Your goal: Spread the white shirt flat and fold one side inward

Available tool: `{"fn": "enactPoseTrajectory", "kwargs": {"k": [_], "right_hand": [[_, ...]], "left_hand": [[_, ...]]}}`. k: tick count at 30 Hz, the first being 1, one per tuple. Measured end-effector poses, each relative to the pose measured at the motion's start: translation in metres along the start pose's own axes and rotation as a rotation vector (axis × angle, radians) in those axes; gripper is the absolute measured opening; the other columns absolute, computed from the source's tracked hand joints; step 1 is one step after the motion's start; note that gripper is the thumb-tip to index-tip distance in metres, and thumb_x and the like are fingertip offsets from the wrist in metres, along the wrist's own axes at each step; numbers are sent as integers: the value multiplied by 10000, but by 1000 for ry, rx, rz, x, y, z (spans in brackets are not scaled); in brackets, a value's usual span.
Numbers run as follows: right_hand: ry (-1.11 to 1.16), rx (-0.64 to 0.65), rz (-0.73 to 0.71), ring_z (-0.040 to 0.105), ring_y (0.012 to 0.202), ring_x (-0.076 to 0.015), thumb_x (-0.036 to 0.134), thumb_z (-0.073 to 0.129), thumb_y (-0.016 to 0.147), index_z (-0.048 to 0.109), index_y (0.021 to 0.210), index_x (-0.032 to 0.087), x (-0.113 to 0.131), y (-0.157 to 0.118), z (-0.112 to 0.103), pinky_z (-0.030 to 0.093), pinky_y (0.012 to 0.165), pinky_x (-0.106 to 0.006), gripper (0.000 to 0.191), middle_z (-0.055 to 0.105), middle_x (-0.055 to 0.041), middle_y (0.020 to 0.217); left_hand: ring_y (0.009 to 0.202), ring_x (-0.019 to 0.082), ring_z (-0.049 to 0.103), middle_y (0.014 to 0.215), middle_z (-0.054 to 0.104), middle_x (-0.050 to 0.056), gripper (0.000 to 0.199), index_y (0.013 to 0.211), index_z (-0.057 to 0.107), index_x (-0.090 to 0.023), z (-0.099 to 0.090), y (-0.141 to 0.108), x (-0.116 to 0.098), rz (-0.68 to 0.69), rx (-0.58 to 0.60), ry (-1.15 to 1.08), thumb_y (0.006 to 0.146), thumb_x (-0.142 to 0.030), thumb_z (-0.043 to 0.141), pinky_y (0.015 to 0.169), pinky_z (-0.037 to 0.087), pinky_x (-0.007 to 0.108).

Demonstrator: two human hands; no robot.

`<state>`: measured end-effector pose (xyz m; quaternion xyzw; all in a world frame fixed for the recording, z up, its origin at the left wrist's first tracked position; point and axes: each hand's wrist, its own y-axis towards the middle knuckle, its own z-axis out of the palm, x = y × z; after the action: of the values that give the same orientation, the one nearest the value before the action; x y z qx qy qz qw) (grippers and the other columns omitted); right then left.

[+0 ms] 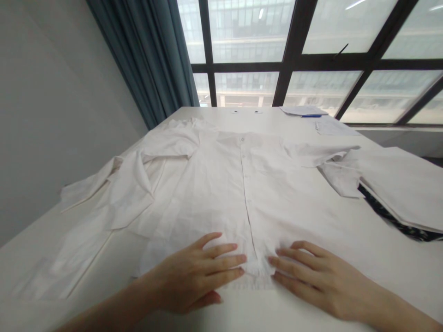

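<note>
White shirt, buttoned and laid front-up, spreads across a pale table beneath a dark-framed window. Head view: the left hand and right hand lie flat and unclenched on the hem, fingers extended toward the button placket between them, gripping nothing. Sleeves sprawl crumpled to either side. Folded white cloth rests over a dark patterned piece at the right edge; papers and a blue pen sit near the glass, a teal curtain hanging left. The fabric looks light, soft and limp, best pinched at hem corners or shoulders.
</note>
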<state>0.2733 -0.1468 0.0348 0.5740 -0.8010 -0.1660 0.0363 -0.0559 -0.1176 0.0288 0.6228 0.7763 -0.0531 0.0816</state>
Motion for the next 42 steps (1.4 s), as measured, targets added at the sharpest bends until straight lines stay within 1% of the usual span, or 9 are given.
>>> {"fn": "enactPoseTrajectory", "kwargs": {"k": [9,13,17,20,23,26,30,35,42], "right_hand": [[74,-124,120,581,1207,-136,149,411,1003,556,1309,104,-1,-10,4,447,1036,-320,342,675,-123,1255],[144,-23,53,591,1202,-130,160,407,1004,560,1331,134,1,-3,1,402,1093,-323,362,667,-91,1276],[234,99,3,559,1251,-151,275,436,1004,540,1376,168,-1,-1,-1,411,1091,-343,401,617,-76,1350],[236,17,116,532,1283,-153,261,431,1005,512,1406,180,-6,-8,2,423,1074,-340,417,621,-95,1343],[166,-31,330,501,1318,-180,190,431,991,468,1445,222,-10,-15,10,445,1049,-379,457,600,-89,1370],[128,58,443,407,1391,-227,238,465,986,413,1481,273,-12,-18,20,435,1057,-452,498,512,-70,1460],[155,181,438,306,1444,-248,342,492,987,367,1495,348,-11,-19,26,365,1109,-512,524,406,-29,1538],[161,240,438,240,1466,-276,379,471,992,299,1518,374,-10,-20,24,315,1120,-576,554,334,-26,1575],[99,200,487,213,1473,-289,417,466,979,118,1572,232,-7,-21,30,268,1141,-573,712,283,-119,1585]], "left_hand": [[1411,191,377,1483,489,47,510,1463,387,-218,0,1,-1,20,-62,-16,973,-294,509,1230,142,417],[1414,212,373,1501,466,23,472,1434,422,-271,-2,0,-2,42,-3,-50,975,-341,504,1221,170,428],[1340,196,474,1395,580,54,394,1371,478,-235,-3,-1,-4,46,-91,-96,1013,-377,394,1207,215,399],[1292,184,519,1320,636,58,374,1337,497,-215,-3,-1,-4,34,-151,-111,1024,-369,360,1203,226,379],[1336,190,472,1363,603,69,411,1380,454,-199,-3,0,-2,20,-108,-115,1014,-377,403,1212,202,389],[1401,191,388,1450,522,77,445,1432,391,-188,0,0,0,-43,-50,-119,1003,-300,431,1216,193,407],[1409,183,378,1492,471,80,449,1418,408,-195,4,1,5,-184,-110,-115,975,-131,400,1185,280,405],[1403,191,392,1497,459,107,414,1407,438,-179,-2,26,22,-250,-161,-71,1000,-155,365,1154,326,410],[1477,262,239,1573,317,143,496,1468,378,-171,9,77,44,-220,-128,25,1003,-339,425,1190,178,509]]}}
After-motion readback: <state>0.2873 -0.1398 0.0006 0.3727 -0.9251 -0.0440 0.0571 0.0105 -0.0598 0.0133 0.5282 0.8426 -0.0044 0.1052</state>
